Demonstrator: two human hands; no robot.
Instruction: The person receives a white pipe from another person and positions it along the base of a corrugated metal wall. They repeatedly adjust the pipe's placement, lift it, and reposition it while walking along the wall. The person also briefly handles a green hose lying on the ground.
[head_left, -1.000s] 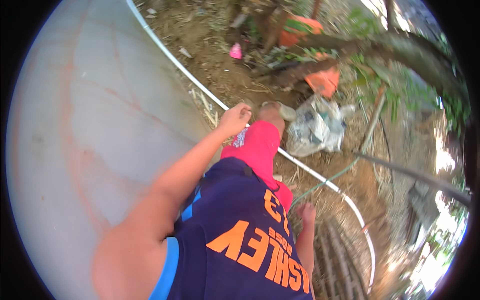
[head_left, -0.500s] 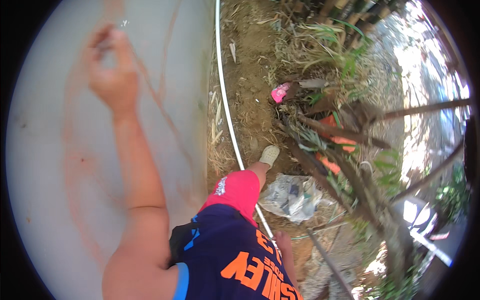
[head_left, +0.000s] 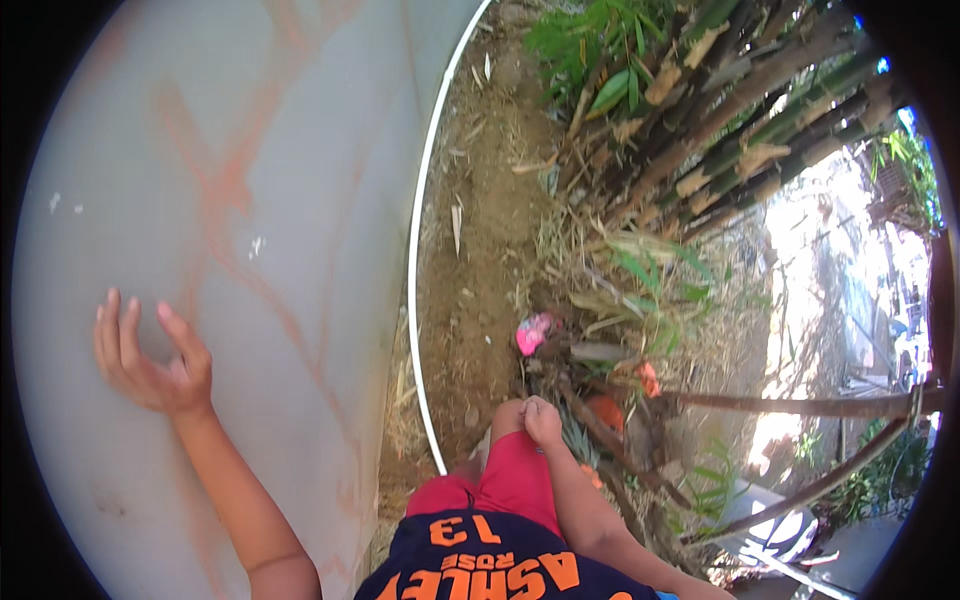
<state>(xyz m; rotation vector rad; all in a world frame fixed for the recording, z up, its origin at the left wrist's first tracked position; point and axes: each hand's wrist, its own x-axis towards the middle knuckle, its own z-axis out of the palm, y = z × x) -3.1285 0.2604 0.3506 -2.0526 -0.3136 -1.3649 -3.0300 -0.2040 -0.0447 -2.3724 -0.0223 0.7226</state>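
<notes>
as left hand [head_left: 160, 368] hovers — pink bundle [head_left: 532, 335], contents unclear

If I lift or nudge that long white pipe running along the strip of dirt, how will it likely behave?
The white pipe is long and slim, so it probably flexes when lifted, though lens bending may exaggerate its curve. Its smooth-looking surface might slip in the fingers. Neither end shows, so it may be anchored rather than free to roll.

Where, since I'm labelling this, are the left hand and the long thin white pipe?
Left hand [head_left: 152, 384]: head view, on the middle of the hand.
Long thin white pipe [head_left: 412, 275]: head view, middle stretch.
</notes>
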